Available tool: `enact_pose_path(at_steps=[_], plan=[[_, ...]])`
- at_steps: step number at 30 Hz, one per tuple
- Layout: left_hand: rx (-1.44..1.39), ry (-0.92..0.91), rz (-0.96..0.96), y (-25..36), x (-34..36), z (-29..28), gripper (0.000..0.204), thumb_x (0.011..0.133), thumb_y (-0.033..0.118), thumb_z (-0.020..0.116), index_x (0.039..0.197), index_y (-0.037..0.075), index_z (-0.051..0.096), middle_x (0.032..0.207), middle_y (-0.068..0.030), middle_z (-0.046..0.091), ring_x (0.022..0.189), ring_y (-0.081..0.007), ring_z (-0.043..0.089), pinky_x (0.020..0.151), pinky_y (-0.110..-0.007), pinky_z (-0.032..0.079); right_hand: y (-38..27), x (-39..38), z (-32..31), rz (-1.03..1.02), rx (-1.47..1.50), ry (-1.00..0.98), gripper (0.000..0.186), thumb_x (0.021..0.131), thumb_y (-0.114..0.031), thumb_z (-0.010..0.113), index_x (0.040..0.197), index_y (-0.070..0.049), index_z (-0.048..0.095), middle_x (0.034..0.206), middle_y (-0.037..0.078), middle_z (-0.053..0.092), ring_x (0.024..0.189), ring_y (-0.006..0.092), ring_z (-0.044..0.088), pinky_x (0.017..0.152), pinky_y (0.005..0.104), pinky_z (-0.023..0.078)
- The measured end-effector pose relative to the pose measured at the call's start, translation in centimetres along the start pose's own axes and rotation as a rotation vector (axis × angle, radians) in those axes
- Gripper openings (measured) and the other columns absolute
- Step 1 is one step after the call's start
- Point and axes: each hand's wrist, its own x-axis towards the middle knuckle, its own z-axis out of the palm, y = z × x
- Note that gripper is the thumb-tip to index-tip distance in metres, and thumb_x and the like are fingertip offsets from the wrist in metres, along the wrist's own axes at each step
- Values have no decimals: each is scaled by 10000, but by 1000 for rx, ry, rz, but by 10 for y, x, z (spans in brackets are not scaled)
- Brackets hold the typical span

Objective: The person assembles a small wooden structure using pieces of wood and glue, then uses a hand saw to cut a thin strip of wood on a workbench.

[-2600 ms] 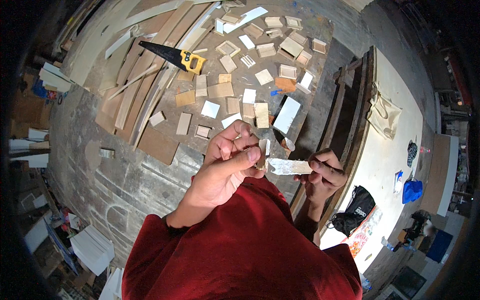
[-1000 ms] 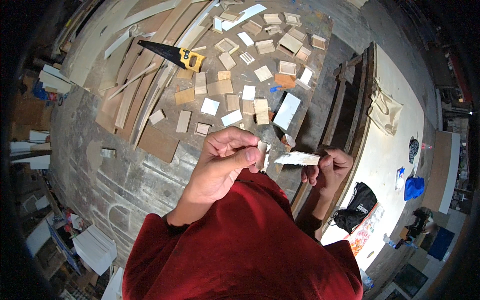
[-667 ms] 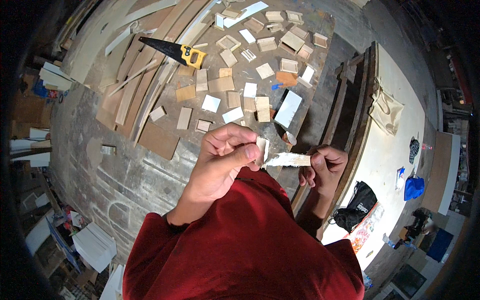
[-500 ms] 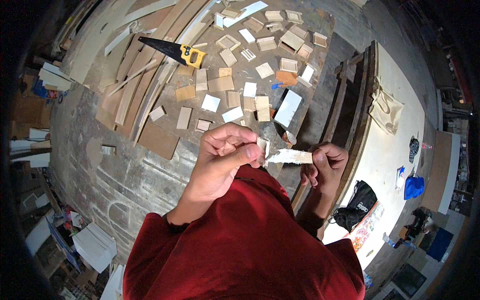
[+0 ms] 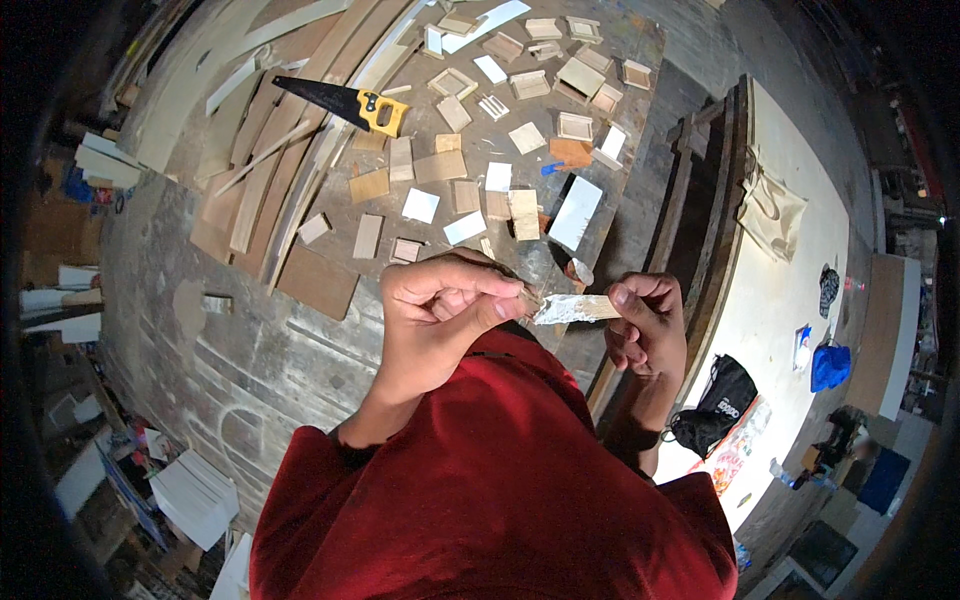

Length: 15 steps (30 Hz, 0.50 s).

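My left hand [image 5: 430, 320] is closed in a pinch on a small wooden piece [image 5: 531, 297], mostly hidden behind the fingertips. From the right, my right hand [image 5: 655, 325] grips a flat wooden stick [image 5: 598, 307] between thumb and fingers. White paste [image 5: 560, 310] coats the stick's left end, which meets or nearly meets the small piece; whether they touch I cannot tell. Just beyond lies a round container [image 5: 577, 271] with white on it, and beside that a white rectangular panel [image 5: 574, 213] on the worktable.
Small wooden blocks and box frames [image 5: 530, 85] are spread over the worktable. A handsaw [image 5: 381, 113] with a yellow handle lies near long boards [image 5: 270, 160] at the left. To the right, a pale bench [image 5: 790, 290] bears a black drawstring bag [image 5: 722, 395] and a cloth bag [image 5: 772, 215].
The small piece has turned, so less of its face shows. My left hand has rolled slightly, and my right hand has shifted a little left and up with the stick.
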Motion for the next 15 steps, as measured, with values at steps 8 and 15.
enact_pose_path(at_steps=[8, 15], plan=[[129, -51, 117, 2, 5, -1, 124, 852, -122, 699, 952, -51, 716, 913, -166, 724, 821, -177, 727, 701, -256, 570, -1, 2, -5, 52, -1, 5, 285, 928, -149, 708, 715, 20, 627, 459, 3, 468, 292, 64, 378, 300, 240, 325], [121, 58, 93, 5, 3, 2, 128, 864, -114, 694, 983, -67, 698, 873, -142, 732, 792, -147, 714, 692, -238, 557, 3, 1, -8, -8, -2, -3, 263, 931, -149, 704, 753, 36, 647, 462, 11, 473, 290, 69, 376, 303, 248, 345]])
